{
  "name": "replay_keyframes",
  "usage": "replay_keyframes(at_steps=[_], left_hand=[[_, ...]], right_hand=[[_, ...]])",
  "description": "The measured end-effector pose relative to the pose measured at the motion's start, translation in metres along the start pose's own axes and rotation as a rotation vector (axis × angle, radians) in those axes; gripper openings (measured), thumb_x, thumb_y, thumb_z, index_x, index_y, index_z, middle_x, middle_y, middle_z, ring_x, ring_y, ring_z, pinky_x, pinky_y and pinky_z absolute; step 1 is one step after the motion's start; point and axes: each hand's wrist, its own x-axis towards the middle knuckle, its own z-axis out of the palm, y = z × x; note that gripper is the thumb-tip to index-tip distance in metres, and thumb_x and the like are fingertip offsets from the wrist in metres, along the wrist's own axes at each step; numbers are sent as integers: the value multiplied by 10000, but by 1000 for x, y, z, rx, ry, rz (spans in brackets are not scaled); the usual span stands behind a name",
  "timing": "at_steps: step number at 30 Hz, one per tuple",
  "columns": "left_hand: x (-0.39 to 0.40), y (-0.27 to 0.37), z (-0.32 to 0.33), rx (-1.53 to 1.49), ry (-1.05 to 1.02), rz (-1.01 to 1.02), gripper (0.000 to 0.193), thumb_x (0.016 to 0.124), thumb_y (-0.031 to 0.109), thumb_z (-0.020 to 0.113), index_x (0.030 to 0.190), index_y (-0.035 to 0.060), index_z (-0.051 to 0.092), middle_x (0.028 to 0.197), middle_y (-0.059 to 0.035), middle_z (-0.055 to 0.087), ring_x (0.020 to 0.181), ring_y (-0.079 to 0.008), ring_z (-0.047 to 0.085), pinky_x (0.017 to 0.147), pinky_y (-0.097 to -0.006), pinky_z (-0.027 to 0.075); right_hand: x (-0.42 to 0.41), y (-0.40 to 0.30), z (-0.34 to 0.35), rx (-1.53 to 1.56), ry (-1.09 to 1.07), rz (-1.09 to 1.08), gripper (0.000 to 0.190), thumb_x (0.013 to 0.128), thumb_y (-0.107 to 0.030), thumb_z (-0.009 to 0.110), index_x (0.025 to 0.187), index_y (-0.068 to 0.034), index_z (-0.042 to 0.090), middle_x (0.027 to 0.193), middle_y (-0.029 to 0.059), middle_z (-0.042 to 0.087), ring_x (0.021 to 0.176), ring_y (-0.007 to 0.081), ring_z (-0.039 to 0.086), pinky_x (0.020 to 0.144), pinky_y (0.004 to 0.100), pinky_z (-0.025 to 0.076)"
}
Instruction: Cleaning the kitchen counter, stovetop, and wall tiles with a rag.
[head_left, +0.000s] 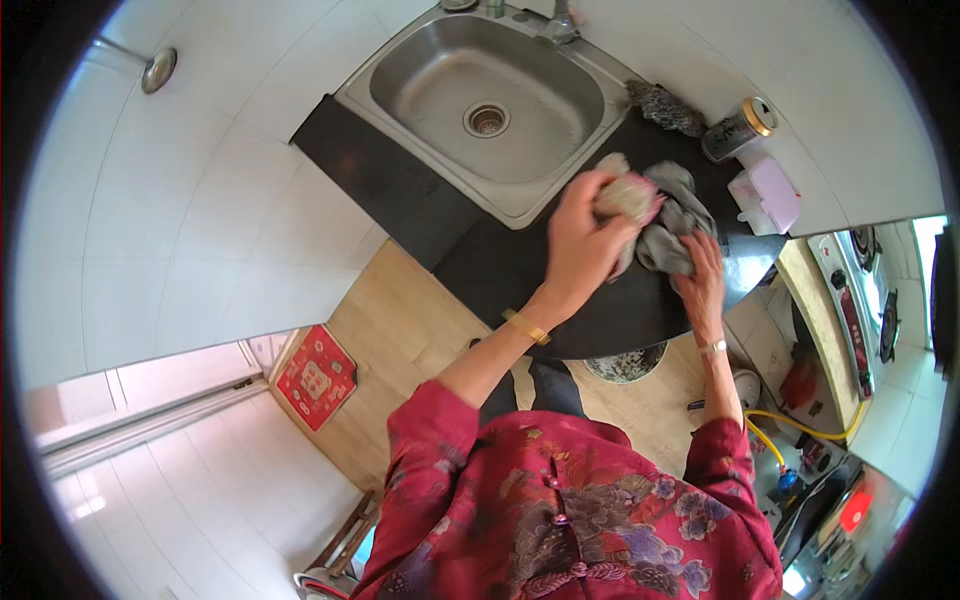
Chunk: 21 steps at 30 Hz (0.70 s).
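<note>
My left hand (581, 236), blurred by motion, holds a bunched cream-and-pink bundle (628, 198) that looks like cloth. It is just above the black countertop (517, 277), right of the sink. A crumpled grey cloth (679, 217) lies on the counter against this bundle. My right hand (701, 274) has its fingers on the near right side of the grey cloth, gripping its edge. Part of the cloth is hidden behind the fingers. The stainless steel sink (431, 82) holds nothing, and its drain is uncovered.
Along the wall stand a dark wire scouring pad (666, 109), a drink can (739, 129) and a pink-lidded plastic box (765, 196). The faucet (559, 26) is behind the sink. A gas stove (847, 300) is at right. Below the counter's curved edge sits a speckled basin (626, 365).
</note>
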Motion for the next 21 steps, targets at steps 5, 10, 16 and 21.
replay_keyframes(at_steps=[5,10,16,21], left_hand=[[31,-23,55,317,-101,281,512,711,83,653,1193,46,483,1122,-229,496,988,-391,527,840,-439,456],[-3,-22,15,391,-74,452,580,782,49,613,1314,4,387,1322,-299,361,1122,-428,475,990,-445,381],[-92,-16,-150,553,127,373,405,796,20,591,1194,-9,522,1294,-204,483,1194,-357,470,1005,-420,376],[-201,-67,-293,731,391,-132,426,820,11,566,1241,-6,502,1314,-170,454,1214,-304,459,962,-400,407]], right_hand=[[-40,12,-15,-93,110,133,567,600,-14,712,1151,-64,585,1278,159,531,1254,380,421,1057,452,337],[-74,-43,19,-63,-125,-132,633,548,-57,725,1162,-71,572,1270,169,500,1217,383,417,1058,498,314],[-12,-158,73,132,-547,-606,665,522,-119,764,1159,-123,572,1288,129,471,1240,359,393,965,500,368],[73,-259,165,123,-533,-886,662,533,-247,808,1150,-168,579,1264,82,491,1298,327,344,977,544,335]])
